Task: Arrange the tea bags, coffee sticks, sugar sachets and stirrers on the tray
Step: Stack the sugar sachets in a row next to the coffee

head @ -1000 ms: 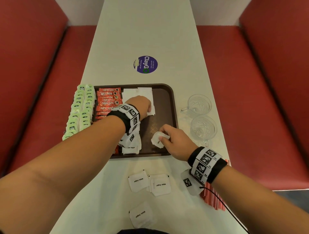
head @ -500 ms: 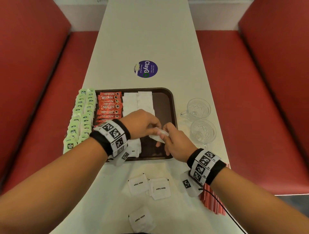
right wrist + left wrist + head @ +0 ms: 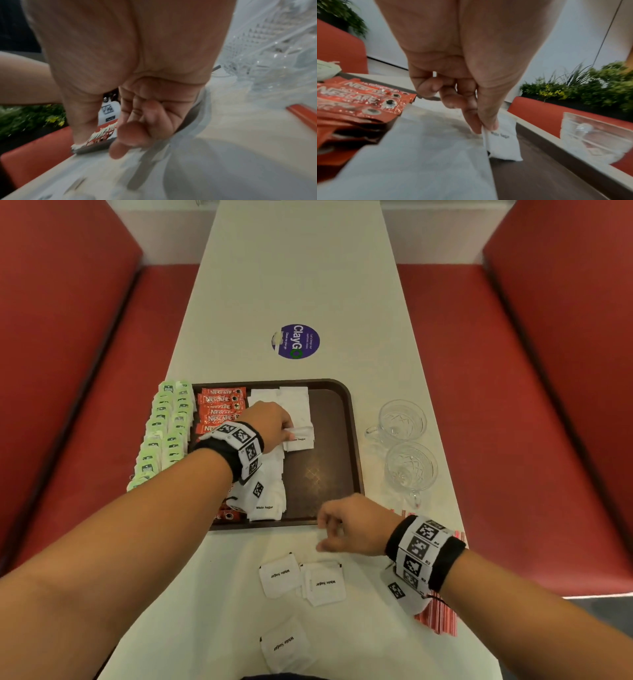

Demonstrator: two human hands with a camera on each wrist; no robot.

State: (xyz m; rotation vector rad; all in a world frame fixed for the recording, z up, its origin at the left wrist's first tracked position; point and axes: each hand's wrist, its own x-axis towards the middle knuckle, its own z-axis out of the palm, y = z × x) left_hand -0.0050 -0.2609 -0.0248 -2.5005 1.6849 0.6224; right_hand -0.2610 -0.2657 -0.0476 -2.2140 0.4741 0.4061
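Pinching a sachet [image 3: 298, 437] over the tray [image 3: 337, 440], your left hand [image 3: 270, 422] extends the sugar row; tea bags [image 3: 164, 433] and coffee sticks [image 3: 221, 409] look placed. Your right hand [image 3: 352, 525] hangs empty, fingers loose. Three sachets [image 3: 301, 580] and stirrers [image 3: 440, 616] remain on the table [image 3: 308, 268].

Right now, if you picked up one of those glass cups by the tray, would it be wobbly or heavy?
The near glass cup looks thick and patterned, so probably heavyish and stiff. It stands upright on a small foot, so a sideways push might tip it. It sits close to the far glass cup, so they could clink; glass likely breaks if dropped.
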